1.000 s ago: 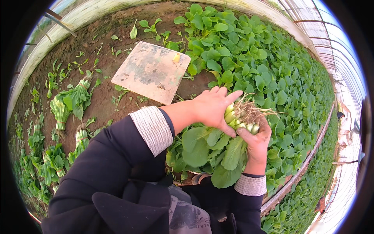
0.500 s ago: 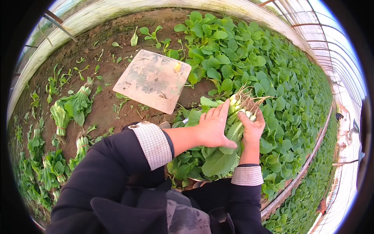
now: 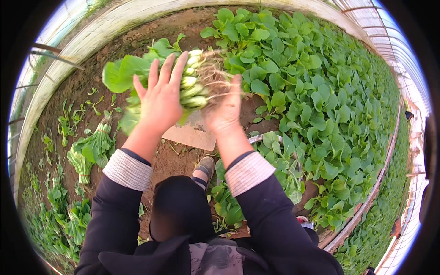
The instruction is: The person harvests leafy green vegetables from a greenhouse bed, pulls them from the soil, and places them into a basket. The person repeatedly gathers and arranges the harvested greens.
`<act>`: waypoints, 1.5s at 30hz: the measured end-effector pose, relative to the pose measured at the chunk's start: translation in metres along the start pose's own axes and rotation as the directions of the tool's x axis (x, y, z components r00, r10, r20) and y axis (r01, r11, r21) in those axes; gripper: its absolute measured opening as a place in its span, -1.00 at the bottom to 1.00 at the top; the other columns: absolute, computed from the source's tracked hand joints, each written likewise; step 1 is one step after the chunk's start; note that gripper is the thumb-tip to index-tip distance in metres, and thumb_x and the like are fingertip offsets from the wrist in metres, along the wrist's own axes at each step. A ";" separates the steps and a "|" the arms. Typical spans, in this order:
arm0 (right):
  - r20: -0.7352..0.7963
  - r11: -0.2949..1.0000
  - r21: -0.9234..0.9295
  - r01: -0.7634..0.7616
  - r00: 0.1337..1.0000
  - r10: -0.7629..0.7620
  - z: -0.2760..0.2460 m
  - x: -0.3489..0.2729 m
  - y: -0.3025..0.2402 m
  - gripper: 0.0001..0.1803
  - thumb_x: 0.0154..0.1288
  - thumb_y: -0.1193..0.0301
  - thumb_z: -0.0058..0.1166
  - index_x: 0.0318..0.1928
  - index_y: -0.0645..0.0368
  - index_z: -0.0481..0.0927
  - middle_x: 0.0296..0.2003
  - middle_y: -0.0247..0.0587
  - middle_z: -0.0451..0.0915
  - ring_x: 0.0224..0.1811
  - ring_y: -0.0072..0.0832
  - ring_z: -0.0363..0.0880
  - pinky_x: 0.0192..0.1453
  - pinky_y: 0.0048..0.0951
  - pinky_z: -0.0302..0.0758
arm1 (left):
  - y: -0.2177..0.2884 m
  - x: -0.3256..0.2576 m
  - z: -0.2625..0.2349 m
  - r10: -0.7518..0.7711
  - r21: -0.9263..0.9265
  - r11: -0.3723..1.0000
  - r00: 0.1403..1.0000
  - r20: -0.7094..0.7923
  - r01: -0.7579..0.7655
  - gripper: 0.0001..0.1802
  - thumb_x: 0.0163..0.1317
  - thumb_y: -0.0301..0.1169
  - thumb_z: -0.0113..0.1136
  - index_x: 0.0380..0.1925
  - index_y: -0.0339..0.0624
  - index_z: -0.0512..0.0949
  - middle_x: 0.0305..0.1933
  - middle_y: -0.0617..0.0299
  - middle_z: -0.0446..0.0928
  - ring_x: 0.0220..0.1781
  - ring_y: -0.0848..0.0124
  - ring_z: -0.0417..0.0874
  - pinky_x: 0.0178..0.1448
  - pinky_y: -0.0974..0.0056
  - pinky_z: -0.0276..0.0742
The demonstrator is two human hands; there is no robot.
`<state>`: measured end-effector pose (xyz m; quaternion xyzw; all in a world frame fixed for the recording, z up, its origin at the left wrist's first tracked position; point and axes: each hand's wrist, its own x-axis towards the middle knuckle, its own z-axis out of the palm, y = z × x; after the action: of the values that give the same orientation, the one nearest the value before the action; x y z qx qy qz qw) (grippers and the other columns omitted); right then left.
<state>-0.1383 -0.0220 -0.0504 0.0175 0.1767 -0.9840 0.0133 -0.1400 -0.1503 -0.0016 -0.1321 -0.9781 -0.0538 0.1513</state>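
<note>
A bunch of leafy greens (image 3: 196, 90) with pale stems and stringy, soil-covered roots is lifted over the bare ground, lying sideways. Its leaves point left and its roots right. My left hand (image 3: 160, 98) grips it from above, fingers spread across the stems. At the root end my right hand (image 3: 224, 112) rests its palm against the roots, one finger stretched upward. The roots hide part of its fingers, and motion blurs it a little. Beneath the bunch a flat, worn board (image 3: 190, 134) lies on the soil, mostly covered from sight.
Dense growing greens (image 3: 321, 101) fill the right side. Tied bunches (image 3: 87, 158) and loose plants (image 3: 68, 220) lie on the soil at left. My shoe (image 3: 205, 166) stands near the board. A curved metal rim (image 3: 262, 136) shows among leaves right of my knee.
Both hands have carried the bunch left and farther away, over the board. My right hand has shifted from gripping the stems to the root end. The view has also moved.
</note>
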 end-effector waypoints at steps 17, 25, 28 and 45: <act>-0.069 -0.083 -0.988 -0.127 0.861 -0.504 -0.170 0.022 0.009 -0.16 0.27 0.12 0.09 0.31 0.47 0.07 0.25 0.30 0.18 0.35 0.03 0.12 0.41 -0.18 0.10 | 0.032 0.008 0.166 0.351 -0.132 0.935 0.812 0.466 -0.329 0.01 0.02 -0.35 0.21 0.45 0.05 -0.15 0.53 0.20 -0.13 0.57 0.17 -0.23 0.43 -0.37 -0.34; 0.075 -0.153 -0.988 0.000 0.873 -0.482 -0.175 0.029 0.001 -0.50 0.24 0.36 0.12 0.16 0.33 0.41 0.07 0.06 0.46 0.14 -0.21 0.45 0.26 -0.30 0.33 | 0.013 0.007 0.155 0.486 -0.312 0.862 0.826 0.286 -0.399 0.01 -0.06 -0.06 0.27 0.41 -0.04 0.05 0.50 0.23 -0.02 0.56 0.29 -0.16 0.43 -0.31 -0.34; 0.131 -0.090 -0.991 0.103 0.905 -0.404 -0.175 0.040 -0.002 -0.55 0.26 0.36 0.09 0.14 0.27 0.45 0.08 0.03 0.47 0.14 -0.24 0.45 0.25 -0.33 0.34 | 0.010 0.008 0.179 0.478 -0.228 0.869 0.864 0.155 -0.440 0.03 -0.05 0.18 0.19 0.38 -0.03 0.10 0.47 0.24 0.06 0.54 0.30 -0.08 0.43 -0.29 -0.31; -0.487 0.910 -0.261 -0.322 0.858 0.164 -0.169 -0.001 -0.054 -0.31 0.22 -0.18 0.03 0.17 0.03 0.43 0.05 -0.32 0.51 0.05 -0.41 0.46 0.13 -0.28 0.35 | 0.063 0.015 0.201 0.337 -0.173 0.933 0.933 0.126 -0.314 0.02 -0.10 0.19 0.23 0.38 0.11 0.10 0.45 0.32 0.09 0.51 0.35 0.00 0.43 -0.30 -0.29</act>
<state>-0.1340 0.0875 -0.1904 0.2668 0.3349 -0.8981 0.1003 -0.1930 -0.0575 -0.1841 -0.3075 -0.9445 -0.0909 0.0718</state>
